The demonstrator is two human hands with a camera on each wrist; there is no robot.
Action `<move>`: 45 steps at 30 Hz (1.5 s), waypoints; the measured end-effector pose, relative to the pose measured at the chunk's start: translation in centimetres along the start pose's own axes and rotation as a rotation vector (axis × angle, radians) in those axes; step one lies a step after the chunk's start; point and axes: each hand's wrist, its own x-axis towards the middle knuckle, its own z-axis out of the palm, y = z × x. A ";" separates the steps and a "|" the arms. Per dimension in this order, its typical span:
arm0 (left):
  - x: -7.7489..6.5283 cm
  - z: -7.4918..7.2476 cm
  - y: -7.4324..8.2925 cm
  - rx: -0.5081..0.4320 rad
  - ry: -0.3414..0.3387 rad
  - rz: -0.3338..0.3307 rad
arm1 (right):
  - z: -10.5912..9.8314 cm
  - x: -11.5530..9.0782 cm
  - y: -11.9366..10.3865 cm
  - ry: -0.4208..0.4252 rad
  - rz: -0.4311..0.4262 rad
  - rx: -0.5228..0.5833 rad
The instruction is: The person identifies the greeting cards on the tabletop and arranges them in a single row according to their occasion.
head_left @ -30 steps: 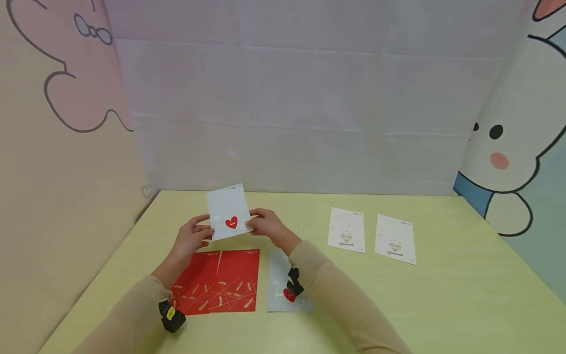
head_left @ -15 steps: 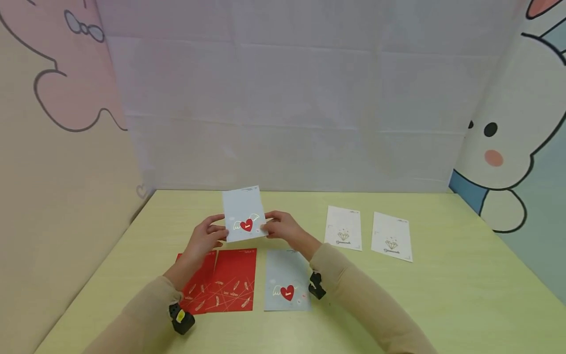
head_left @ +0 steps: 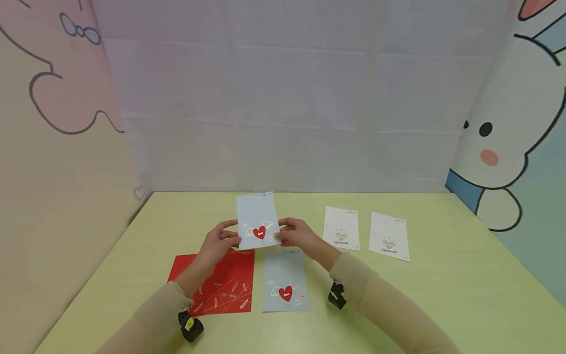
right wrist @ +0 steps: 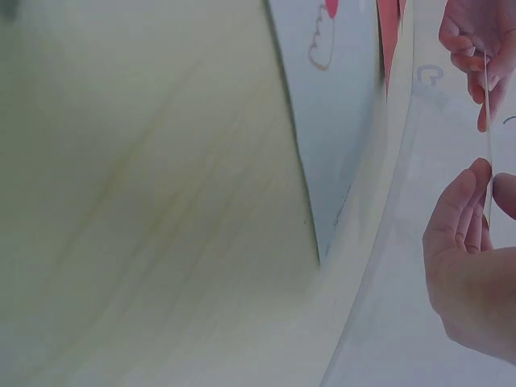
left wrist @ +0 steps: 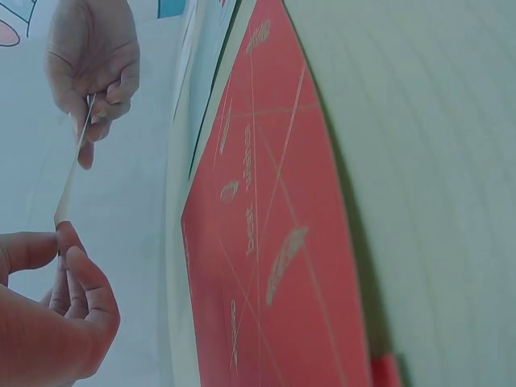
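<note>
A light-blue card [head_left: 256, 211] with a winged red heart is held up, tilted, above the table. My left hand [head_left: 216, 248] pinches its left edge between thumb and fingers, and my right hand [head_left: 302, 238] pinches the right edge. Seen edge-on in the left wrist view, the card [left wrist: 71, 181] spans the gap between both hands. Below it a matching light-blue card [head_left: 283, 270] lies flat. To that card's left are overlapping red cards [head_left: 234, 275] with gold feather prints, partly hidden by my left hand and forearm.
Two white cards with diamond drawings, a nearer-middle one [head_left: 342, 223] and one farther right [head_left: 391, 233], lie apart on the yellow-green table [head_left: 451, 290]. A white cloth backdrop [head_left: 287, 108] rises along the table's back edge. Printed walls flank both sides.
Both hands have carried the raised card to the right and slightly lower. It now hangs nearly over the flat light-blue card. The right forearm has uncovered that card.
</note>
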 end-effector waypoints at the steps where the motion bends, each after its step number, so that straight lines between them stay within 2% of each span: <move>1: 0.0 0.2 0.0 -0.001 -0.003 0.000 | -0.1 -0.2 0.1 0.003 -0.001 -0.003; 20: -1.2 3.3 0.0 0.013 -0.044 -0.018 | -2.4 -3.7 1.4 0.024 -0.017 -0.005; 29: -1.8 4.6 0.2 0.016 -0.104 0.013 | -3.4 -5.3 2.3 0.030 -0.024 -0.016; 45: -2.4 7.2 -0.4 -0.015 -0.241 0.004 | -5.4 -8.0 3.4 0.106 -0.013 0.033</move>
